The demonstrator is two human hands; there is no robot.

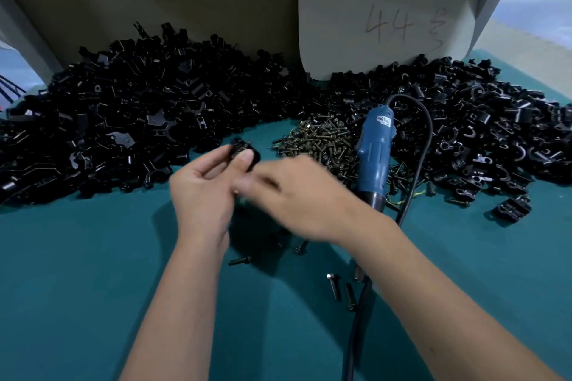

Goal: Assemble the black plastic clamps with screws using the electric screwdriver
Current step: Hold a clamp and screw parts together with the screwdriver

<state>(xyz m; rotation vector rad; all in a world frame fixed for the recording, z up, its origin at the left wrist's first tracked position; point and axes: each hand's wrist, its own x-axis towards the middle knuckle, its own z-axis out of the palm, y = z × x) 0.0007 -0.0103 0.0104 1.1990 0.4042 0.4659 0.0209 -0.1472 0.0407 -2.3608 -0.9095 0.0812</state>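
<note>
My left hand [204,192] pinches a black plastic clamp [243,150] between thumb and fingers, just above the green table. My right hand [297,195] is blurred beside it, its fingers reaching toward the left thumb; whether it holds a screw cannot be made out. The blue electric screwdriver [376,155] lies on the table right of my right hand, tip toward me, with nobody holding it. A heap of brass-coloured screws [318,141] sits behind my right hand.
A big pile of black clamp parts [130,120] fills the left, another pile [483,127] the right. A grey card marked "44" [387,18] leans at the back. Loose screws [334,286] and the screwdriver's black cable [356,334] lie on the green mat [77,288].
</note>
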